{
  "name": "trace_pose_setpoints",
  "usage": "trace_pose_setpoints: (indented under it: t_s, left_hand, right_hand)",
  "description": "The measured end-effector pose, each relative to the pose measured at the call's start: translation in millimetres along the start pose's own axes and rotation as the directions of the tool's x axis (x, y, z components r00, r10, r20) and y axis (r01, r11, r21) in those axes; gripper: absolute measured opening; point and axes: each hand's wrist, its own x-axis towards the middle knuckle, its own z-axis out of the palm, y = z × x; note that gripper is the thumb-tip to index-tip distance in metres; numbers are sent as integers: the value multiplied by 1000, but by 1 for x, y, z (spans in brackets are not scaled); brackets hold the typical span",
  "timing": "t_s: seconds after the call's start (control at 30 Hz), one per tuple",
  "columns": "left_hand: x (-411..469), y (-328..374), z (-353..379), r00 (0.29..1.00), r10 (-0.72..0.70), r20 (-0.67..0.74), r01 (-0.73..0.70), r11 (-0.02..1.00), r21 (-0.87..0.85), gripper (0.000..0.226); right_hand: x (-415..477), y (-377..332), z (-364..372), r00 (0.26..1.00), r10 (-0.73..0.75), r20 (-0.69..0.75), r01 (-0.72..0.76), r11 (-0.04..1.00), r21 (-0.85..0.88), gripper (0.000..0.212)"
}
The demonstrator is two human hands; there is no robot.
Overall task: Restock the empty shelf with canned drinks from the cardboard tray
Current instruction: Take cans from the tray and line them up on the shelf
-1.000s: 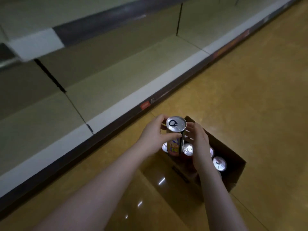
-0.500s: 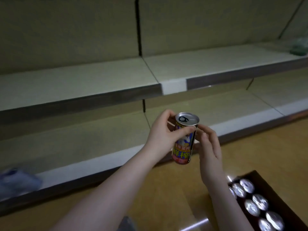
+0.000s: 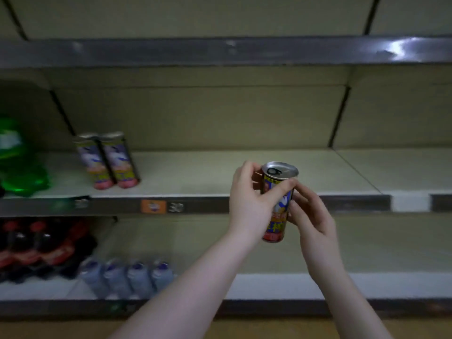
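I hold one tall colourful can (image 3: 278, 201) upright in front of the middle shelf (image 3: 220, 174). My left hand (image 3: 249, 206) grips its upper part from the left, thumb across the front. My right hand (image 3: 309, 218) touches its lower right side with the fingertips. Two matching cans (image 3: 107, 160) stand side by side on the left part of the same shelf. The cardboard tray is out of view.
Green bottles (image 3: 17, 162) stand at the shelf's far left. On the lower shelf sit dark bottles with red caps (image 3: 36, 248) and several small pale bottles (image 3: 127, 277). An orange price tag (image 3: 153, 206) marks the shelf edge. Another shelf (image 3: 220, 51) hangs above.
The view has swung up from the floor and tray to the shelves. The can, lifted out of the tray, has come up in both hands to the middle shelf's height.
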Motion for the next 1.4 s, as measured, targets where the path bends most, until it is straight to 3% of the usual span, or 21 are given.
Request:
trace_pose_setpoints:
  t_s: [0.33,0.53,0.67,0.83,1.17,1.4]
  left_hand:
    - [61,-3,-147,936,-33,-350,31,999,-11,47]
    - [87,-22,-199,865,-76,-496,79,997,-13,32]
    - [99,-26,-219,895,-114,-432,114,993,-26,28]
    - [104,-35,-231,927,-143,-347,170,984,48,45]
    - [100,-45,-238,921,-70,-382,167,960,226,36]
    - [96,-42,-241,925,-87,-371,182,956,231,38]
  right_hand:
    - [45,6,182,974,65,219,-58,998,-37,36]
    - [69,27,251,954,63,292,-45,997,-66,35]
    - [80,43,270,959,103,263,-99,995,-28,33]
    - [91,48,282,970,138,202,-142,990,7,28]
    - [103,58,301,958,161,236,-161,987,-21,36]
    - [103,61,300,955,166,245,-164,986,-31,41]
